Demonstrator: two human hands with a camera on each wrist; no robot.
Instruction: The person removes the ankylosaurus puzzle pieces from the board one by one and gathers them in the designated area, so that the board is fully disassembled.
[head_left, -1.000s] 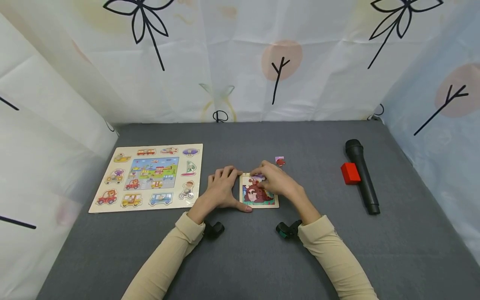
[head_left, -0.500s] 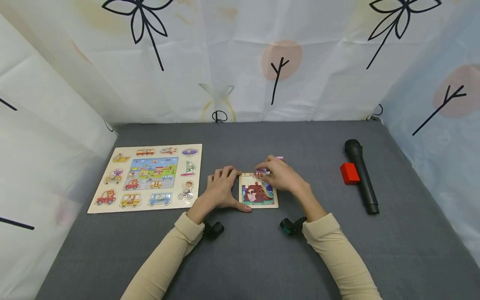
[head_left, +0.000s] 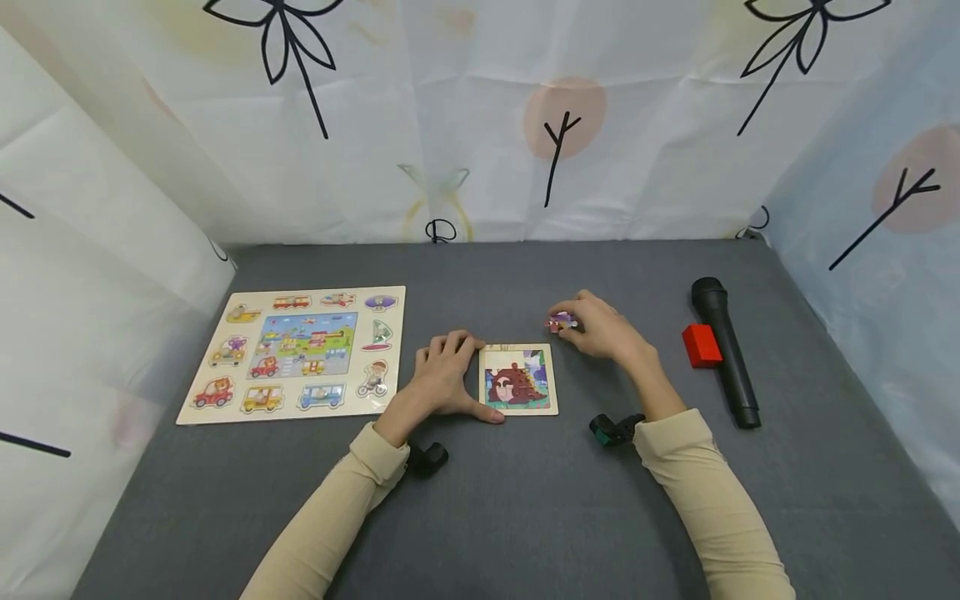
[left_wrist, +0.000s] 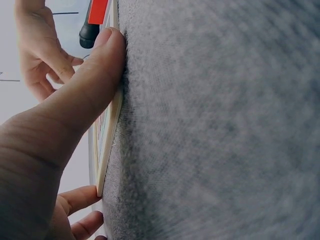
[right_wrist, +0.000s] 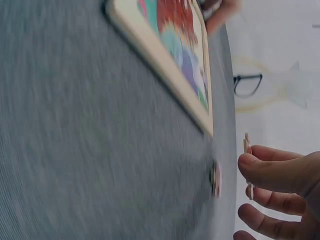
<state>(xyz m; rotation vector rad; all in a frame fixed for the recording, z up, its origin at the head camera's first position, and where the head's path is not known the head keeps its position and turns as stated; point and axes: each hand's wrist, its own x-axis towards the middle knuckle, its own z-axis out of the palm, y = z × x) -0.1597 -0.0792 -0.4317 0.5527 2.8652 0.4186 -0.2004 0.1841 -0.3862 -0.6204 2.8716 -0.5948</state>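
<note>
resting flat on the grey worktop (head_left: 525, 500), my left hand (head_left: 442, 379) has its fingers straight and the thumb pressed along the near edge of the small puzzle board (head_left: 518, 380). just behind the board, my right hand (head_left: 600, 329) pinches a small puzzle piece (head_left: 561, 322) between thumb and fingers. further right lie a red block (head_left: 700, 346) and a black microphone (head_left: 724, 352).

Large puzzle board (head_left: 296, 354) at counter's (head_left: 525, 517) left, small puzzle (head_left: 517, 379) at centre, loose piece (head_left: 559, 322) just behind it, microphone (head_left: 724, 350) and block (head_left: 701, 346) at right.
</note>
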